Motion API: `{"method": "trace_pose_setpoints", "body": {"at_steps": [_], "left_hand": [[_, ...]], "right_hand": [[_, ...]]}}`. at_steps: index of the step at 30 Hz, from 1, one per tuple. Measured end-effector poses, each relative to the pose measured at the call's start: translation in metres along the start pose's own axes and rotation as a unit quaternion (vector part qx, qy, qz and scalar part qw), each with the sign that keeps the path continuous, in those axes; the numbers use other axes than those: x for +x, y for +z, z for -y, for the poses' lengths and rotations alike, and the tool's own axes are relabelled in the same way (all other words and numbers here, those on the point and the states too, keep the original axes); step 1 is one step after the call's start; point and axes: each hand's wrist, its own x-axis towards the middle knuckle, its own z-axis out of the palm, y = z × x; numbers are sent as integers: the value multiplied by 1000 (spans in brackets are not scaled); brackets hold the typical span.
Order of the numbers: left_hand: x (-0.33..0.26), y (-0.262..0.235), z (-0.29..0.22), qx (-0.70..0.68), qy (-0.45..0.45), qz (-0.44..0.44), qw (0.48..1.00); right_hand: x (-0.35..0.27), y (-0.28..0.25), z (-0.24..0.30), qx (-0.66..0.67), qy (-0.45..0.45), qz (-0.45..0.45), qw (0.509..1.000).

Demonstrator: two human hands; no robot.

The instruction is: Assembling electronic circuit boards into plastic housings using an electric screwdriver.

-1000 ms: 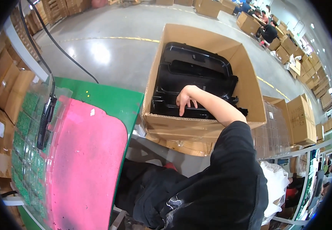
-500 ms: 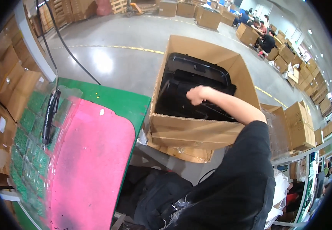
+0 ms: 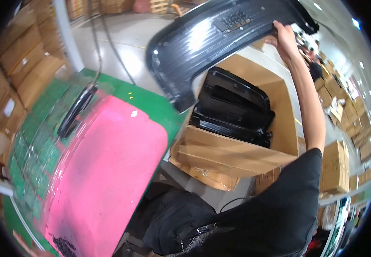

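My right hand (image 3: pixel 284 40) is raised above the carton, its fingers closed on the edge of a large curved black plastic panel (image 3: pixel 185 47). The panel hangs tilted in the air, its lower left end over the corner of the green table. Below it, the open cardboard box (image 3: pixel 237 150) holds several more black panels (image 3: pixel 234 100). At the lower left rim part of my left hand (image 3: pixel 27 246) shows beside the table edge, with fingers stretched out and nothing visible in them. Nearest to it is the pink mat (image 3: pixel 112 158).
The green table (image 3: pixel 140 98) carries the pink mat and clear plastic strips (image 3: pixel 44 154). A black pen-shaped tool (image 3: pixel 76 112) hangs on a cable over it. Stacked cartons (image 3: pixel 10 85) stand at left, and more cartons (image 3: pixel 335 167) at right.
My right hand has risen out of the box, lifting a black panel up and over the table corner. Part of my left hand has come into view at the lower left.
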Motion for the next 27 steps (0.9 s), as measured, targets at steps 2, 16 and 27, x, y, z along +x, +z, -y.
{"method": "trace_pose_setpoints", "body": {"at_steps": [2,16,27], "left_hand": [[-1,11,-12,-7,-31,62,998],[-5,46,8,-55,-128,338,931],[-26,55,11,46,-122,222,966]], "right_hand": [[-23,37,-4,88,77,86,989],[-201,217,38,-72,220,800,554],[-319,542,184,-1,-531,545,649]]}}
